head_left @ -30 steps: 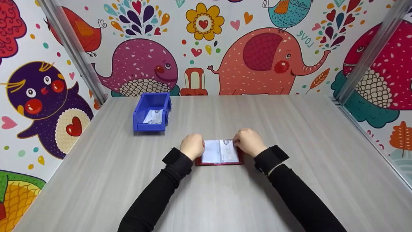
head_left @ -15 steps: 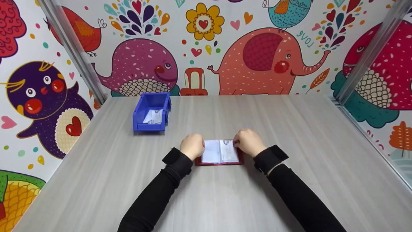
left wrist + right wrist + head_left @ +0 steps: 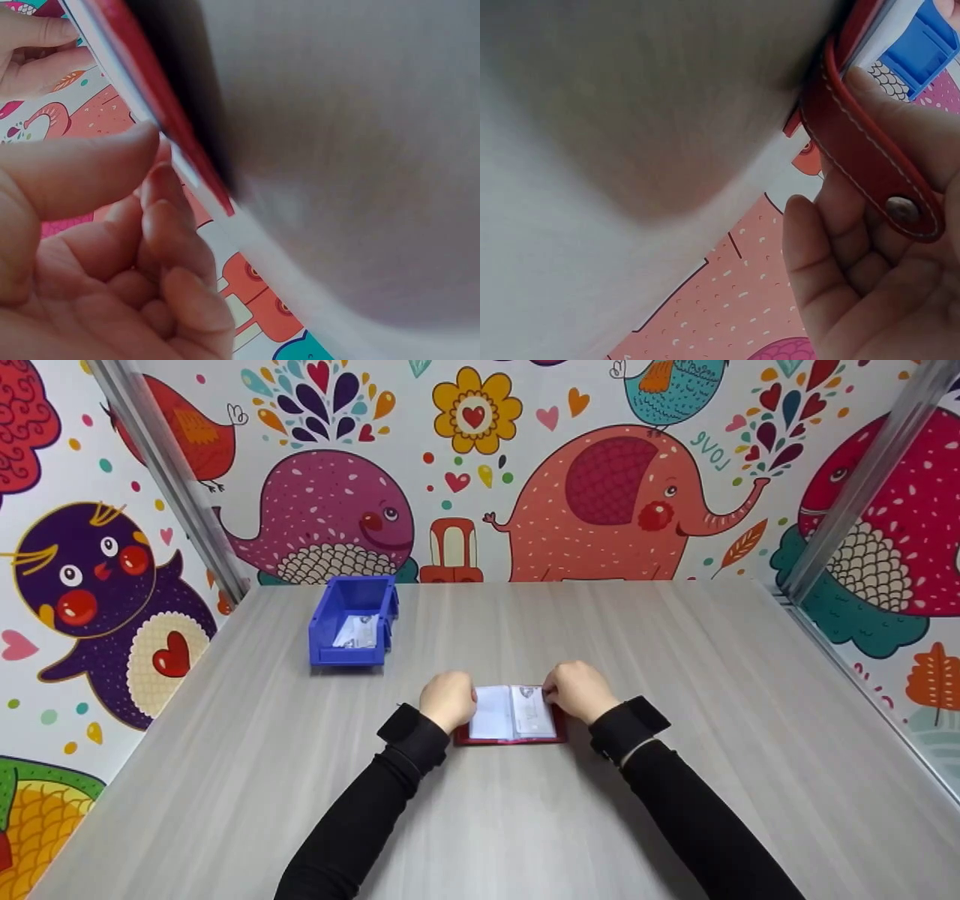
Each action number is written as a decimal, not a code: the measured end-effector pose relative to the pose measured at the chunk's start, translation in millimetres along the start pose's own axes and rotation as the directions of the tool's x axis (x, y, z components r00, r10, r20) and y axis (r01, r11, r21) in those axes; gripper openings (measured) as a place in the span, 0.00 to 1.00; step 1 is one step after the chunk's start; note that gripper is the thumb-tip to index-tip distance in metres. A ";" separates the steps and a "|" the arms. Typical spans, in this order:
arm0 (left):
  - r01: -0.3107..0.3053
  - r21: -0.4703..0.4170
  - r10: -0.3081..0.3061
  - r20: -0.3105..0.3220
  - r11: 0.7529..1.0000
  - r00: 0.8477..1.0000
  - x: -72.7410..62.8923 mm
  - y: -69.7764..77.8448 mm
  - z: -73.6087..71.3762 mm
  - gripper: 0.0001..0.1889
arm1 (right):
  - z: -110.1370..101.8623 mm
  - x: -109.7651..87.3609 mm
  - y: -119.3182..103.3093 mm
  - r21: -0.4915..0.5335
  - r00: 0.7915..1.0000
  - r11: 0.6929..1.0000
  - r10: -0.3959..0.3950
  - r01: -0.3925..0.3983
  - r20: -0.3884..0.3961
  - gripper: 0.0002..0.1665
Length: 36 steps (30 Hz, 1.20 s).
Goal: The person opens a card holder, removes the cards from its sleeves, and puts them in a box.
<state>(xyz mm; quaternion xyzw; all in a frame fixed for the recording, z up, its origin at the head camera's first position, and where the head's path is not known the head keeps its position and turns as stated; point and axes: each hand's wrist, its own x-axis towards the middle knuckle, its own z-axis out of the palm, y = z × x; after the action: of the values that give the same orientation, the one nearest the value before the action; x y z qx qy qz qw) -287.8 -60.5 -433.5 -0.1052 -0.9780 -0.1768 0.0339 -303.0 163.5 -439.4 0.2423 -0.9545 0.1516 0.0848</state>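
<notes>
A red card holder (image 3: pixel 510 740) lies spread on the table between both hands, its clear sleeves facing up. The right-hand sleeve has a white card (image 3: pixel 534 718) with a grey emblem near its top; the left one looks pale and plain. My left hand (image 3: pixel 448 701) pinches the holder's left edge between thumb and curled index finger. At the upper right edge, my right hand (image 3: pixel 581 690) pinches the holder, thumb on the sleeve side. A stitched red strap (image 3: pixel 862 146) with a metal snap hangs across the right fingers. Whether the right fingertips also touch the card is hidden.
Toward the back left of the wooden table (image 3: pixel 510 825) stands a blue bin (image 3: pixel 347 655) containing white cards (image 3: pixel 358 631). Printed cartoon walls (image 3: pixel 465 472) enclose the back and sides, with metal posts (image 3: pixel 180 480) at the corners.
</notes>
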 end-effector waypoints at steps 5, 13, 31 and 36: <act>-0.023 -0.002 0.023 -0.023 1.000 0.999 2.7 -3.8 4.5 0.08 | -0.4 0.2 -1.2 -0.003 1.000 1.000 0.008 -0.008 0.009 0.07; -0.037 -0.011 0.037 -0.025 0.999 0.999 0.9 5.2 -0.3 0.12 | -0.7 0.1 -2.3 -0.003 0.999 1.000 0.023 -0.023 0.023 0.07; -0.107 -0.173 0.116 0.045 0.979 0.992 -1.8 30.5 4.5 0.20 | -0.1 -1.1 -0.7 -0.011 1.000 1.000 -0.001 0.001 0.004 0.06; -0.099 -0.140 0.108 0.062 0.985 0.992 -3.2 33.7 6.1 0.21 | -0.9 -0.6 -1.7 0.000 1.000 1.000 0.020 -0.020 0.022 0.06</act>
<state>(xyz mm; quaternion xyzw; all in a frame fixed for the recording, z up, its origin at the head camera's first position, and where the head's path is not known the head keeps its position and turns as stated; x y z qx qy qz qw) -277.5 -28.1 -428.1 -0.1641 -0.9574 -0.2377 0.0017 -301.6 162.6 -438.3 0.2345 -0.9577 0.1497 0.0729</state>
